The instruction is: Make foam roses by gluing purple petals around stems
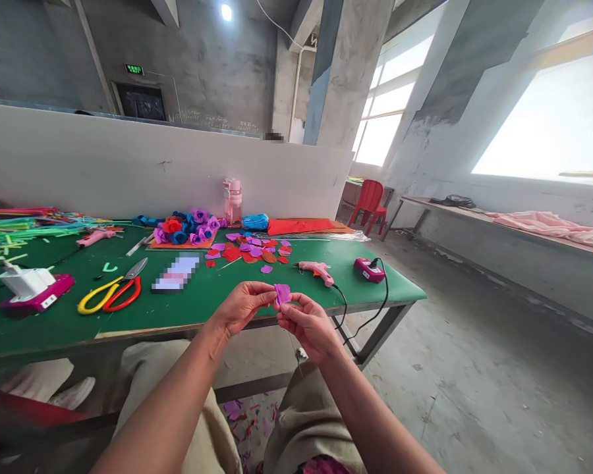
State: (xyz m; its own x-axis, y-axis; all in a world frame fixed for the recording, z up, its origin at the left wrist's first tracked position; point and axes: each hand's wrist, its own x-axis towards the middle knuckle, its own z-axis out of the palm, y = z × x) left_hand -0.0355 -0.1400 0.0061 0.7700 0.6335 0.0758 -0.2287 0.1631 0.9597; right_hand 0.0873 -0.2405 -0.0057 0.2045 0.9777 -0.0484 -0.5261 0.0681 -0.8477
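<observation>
Pink bottle [234,205], red chair [371,195].

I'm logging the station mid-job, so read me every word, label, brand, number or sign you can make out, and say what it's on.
"EXIT": green sign above the doorway; the characters over it are too small to read.
Handwriting on the wall: too small and faint to read.
Bottle: marks too small to read.
Pixelated item on the table: unreadable.
Purple piece: no text visible.

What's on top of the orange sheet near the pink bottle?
Purple, blue and red flowers are heaped on the orange sheet; whatever lies beneath the heap is hidden.
</observation>
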